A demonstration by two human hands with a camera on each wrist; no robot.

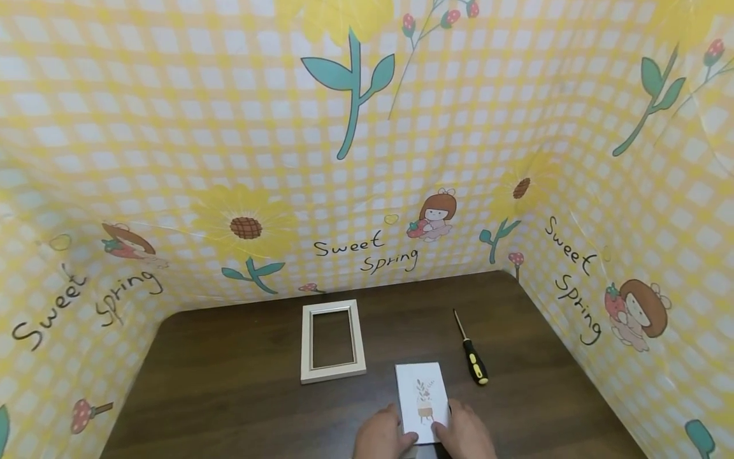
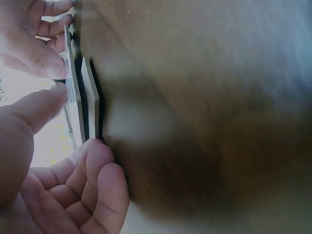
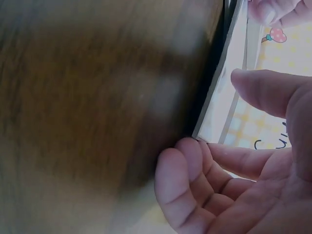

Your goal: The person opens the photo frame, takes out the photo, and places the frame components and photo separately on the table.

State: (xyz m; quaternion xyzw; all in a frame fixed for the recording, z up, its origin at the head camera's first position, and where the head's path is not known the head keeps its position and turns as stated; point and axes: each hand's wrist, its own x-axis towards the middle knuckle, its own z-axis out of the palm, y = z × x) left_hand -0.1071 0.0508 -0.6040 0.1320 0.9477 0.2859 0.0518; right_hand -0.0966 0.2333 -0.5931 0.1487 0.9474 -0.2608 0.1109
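Note:
A white picture card (image 1: 422, 395), printed with a potted plant, lies at the front of the table between both hands. My left hand (image 1: 383, 435) holds its left edge, thumb over the near left corner. On the opposite edge, my right hand (image 1: 467, 432) grips the card with its thumb on the printed face. Under the card, the left wrist view shows a second thin board (image 2: 91, 97) with a dark underside, slightly apart from it. To the left beyond the hands lies a cream picture frame (image 1: 306, 341), its opening showing bare table.
A screwdriver (image 1: 474, 361) with a black and yellow handle lies to the right, its tip pointing away. The dark wooden table (image 1: 229, 370) is enclosed on the back and sides by yellow checked cloth (image 1: 355, 191).

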